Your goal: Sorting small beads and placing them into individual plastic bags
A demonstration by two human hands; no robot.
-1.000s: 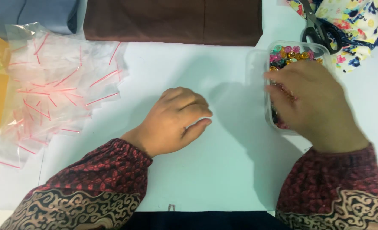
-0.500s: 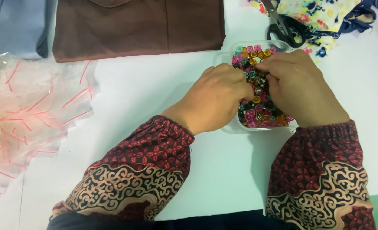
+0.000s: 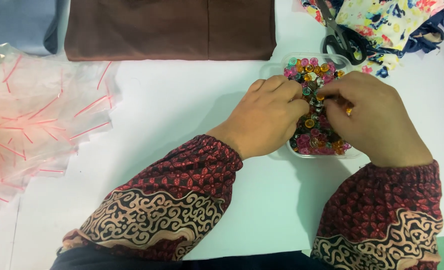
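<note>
A small clear plastic box (image 3: pixel 327 155) full of colourful round pins (image 3: pixel 313 134) in pink, amber, green and clear stands on the white table (image 3: pixel 182 110). Both my hands are over it. My left hand (image 3: pixel 267 117) comes in from the left with its fingers curled down into the pins, the fingertips hidden. My right hand (image 3: pixel 374 120) covers the box's right side, thumb and forefinger pinched together among the pins near the left hand's fingertips. Whatever either hand holds is hidden. Both sleeves are dark red with a patterned cuff.
A heap of clear zip bags with red strips (image 3: pixel 37 120) lies at the left. Folded brown cloth (image 3: pixel 167 30) and blue-grey cloth (image 3: pixel 17 25) lie along the far edge. Black scissors (image 3: pixel 339 37) rest on floral fabric (image 3: pixel 397 22) at the far right.
My left hand went from lying flat on the table to reaching into the box beside my right hand. The view shifted, so the box now sits nearer the middle.
</note>
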